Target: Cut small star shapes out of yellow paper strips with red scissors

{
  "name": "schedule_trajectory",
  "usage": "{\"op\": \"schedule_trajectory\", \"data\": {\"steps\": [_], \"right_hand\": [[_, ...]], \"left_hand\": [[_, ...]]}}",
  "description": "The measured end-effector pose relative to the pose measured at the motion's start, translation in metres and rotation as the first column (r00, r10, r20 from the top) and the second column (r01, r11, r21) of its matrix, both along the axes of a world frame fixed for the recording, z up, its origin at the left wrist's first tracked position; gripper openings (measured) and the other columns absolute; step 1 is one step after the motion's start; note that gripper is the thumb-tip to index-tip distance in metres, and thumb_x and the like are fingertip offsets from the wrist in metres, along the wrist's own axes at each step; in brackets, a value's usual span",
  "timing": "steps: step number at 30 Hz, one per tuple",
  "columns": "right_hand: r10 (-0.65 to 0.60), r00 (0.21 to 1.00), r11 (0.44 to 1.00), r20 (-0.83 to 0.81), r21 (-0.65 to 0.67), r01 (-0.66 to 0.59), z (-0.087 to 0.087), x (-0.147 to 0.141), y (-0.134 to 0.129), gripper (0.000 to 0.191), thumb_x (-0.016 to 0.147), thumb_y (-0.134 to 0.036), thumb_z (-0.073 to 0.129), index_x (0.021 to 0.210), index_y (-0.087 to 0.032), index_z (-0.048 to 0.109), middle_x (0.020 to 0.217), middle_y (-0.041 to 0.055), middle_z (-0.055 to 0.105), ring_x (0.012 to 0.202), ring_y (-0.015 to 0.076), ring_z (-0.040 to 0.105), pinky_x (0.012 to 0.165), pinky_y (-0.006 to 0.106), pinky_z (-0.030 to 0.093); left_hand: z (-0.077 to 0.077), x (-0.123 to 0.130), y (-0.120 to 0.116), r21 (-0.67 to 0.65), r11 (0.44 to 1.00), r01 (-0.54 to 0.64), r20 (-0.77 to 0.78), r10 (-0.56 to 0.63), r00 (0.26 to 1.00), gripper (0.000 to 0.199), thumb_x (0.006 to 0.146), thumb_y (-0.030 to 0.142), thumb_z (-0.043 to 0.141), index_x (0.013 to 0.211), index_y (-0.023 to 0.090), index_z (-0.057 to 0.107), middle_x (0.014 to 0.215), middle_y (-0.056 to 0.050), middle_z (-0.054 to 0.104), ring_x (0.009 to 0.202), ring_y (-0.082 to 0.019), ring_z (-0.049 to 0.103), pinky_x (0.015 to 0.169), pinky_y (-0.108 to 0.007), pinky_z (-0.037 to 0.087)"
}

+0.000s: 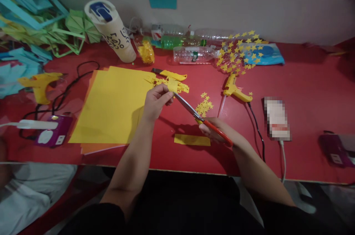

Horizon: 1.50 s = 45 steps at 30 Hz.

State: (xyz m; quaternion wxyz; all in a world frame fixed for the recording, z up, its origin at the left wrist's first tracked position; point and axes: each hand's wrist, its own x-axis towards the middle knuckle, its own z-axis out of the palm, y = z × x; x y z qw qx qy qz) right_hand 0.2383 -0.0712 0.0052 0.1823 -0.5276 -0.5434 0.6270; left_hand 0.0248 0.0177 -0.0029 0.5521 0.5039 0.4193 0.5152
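My left hand (pixel 158 101) pinches a small piece of yellow paper (pixel 173 86) in front of me. In my right hand (pixel 215 129) is a pair of scissors (pixel 194 112) with red handles, its blade tips touching or very near the paper by my left fingers. Yellow paper scraps (pixel 183 87) lie behind my left hand, beside a yellow box cutter (pixel 173 75). A small pile of yellow paper stars (pixel 204 105) sits just beyond the scissors. Nearer me, a yellow paper strip (pixel 192 140) rests flat on the red table (pixel 172 159).
Yellow sheets (pixel 113 105) are stacked at left. Corded glue guns stand on both sides, one at left (pixel 41 85), one at right (pixel 234 90). A tumbler (pixel 113 33), plastic bottles (pixel 194 54) and a star cluster (pixel 240 51) line the back. A phone (pixel 277 118) lies right.
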Motion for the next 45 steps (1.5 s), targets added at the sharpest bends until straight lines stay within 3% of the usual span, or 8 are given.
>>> {"op": "schedule_trajectory", "data": {"steps": [16,19,25,33,45], "right_hand": [[0.034,0.997,0.998,0.074,0.046,-0.038,0.003,0.002,0.003,0.052,0.080,-0.062,0.062,0.061,-0.023,0.033,0.050,-0.0078,0.034,0.042,0.0059,0.031,0.040,0.022,0.026],[0.040,0.996,0.998,0.080,0.040,-0.043,0.004,0.003,0.003,0.053,0.077,-0.065,0.062,0.060,-0.023,0.034,0.051,-0.0077,0.034,0.042,0.0060,0.032,0.040,0.022,0.026],[0.050,0.999,0.998,0.016,0.041,-0.051,0.003,0.003,0.002,0.051,0.079,-0.062,0.062,0.060,-0.023,0.035,0.050,-0.0085,0.033,0.041,0.0057,0.032,0.038,0.021,0.025],[0.060,0.994,0.998,-0.093,0.042,-0.056,-0.003,0.001,0.001,0.048,0.081,-0.060,0.061,0.062,-0.022,0.038,0.047,-0.0088,0.036,0.038,0.0055,0.034,0.036,0.020,0.030],[0.041,0.994,0.998,-0.105,0.048,-0.036,-0.006,0.002,0.001,0.049,0.079,-0.062,0.061,0.062,-0.022,0.038,0.049,-0.0089,0.036,0.038,0.0046,0.034,0.035,0.020,0.028]], "left_hand": [[-0.005,-0.003,0.001,0.006,1.000,0.028,0.005,-0.028,1.000,0.014,0.067,0.025,0.064,0.057,0.019,0.056,0.047,0.004,0.056,0.042,-0.006,0.050,0.042,-0.018,0.043],[-0.004,-0.002,0.002,-0.008,1.000,-0.010,0.041,0.011,0.999,0.014,0.067,0.024,0.062,0.056,0.018,0.056,0.048,0.004,0.053,0.043,-0.005,0.050,0.042,-0.018,0.042],[-0.002,0.000,0.003,-0.017,0.998,-0.061,0.086,0.062,0.994,0.013,0.062,0.024,0.065,0.058,0.018,0.054,0.047,0.007,0.049,0.040,-0.004,0.048,0.040,-0.016,0.041],[-0.003,0.008,-0.002,-0.022,0.994,-0.109,0.113,0.111,0.987,0.016,0.060,0.027,0.068,0.060,0.019,0.054,0.048,0.006,0.056,0.041,-0.005,0.050,0.039,-0.016,0.039],[-0.003,0.012,-0.005,-0.021,0.997,-0.076,0.121,0.078,0.990,0.015,0.064,0.027,0.065,0.060,0.018,0.054,0.049,0.005,0.054,0.044,-0.005,0.049,0.042,-0.017,0.041]]}}
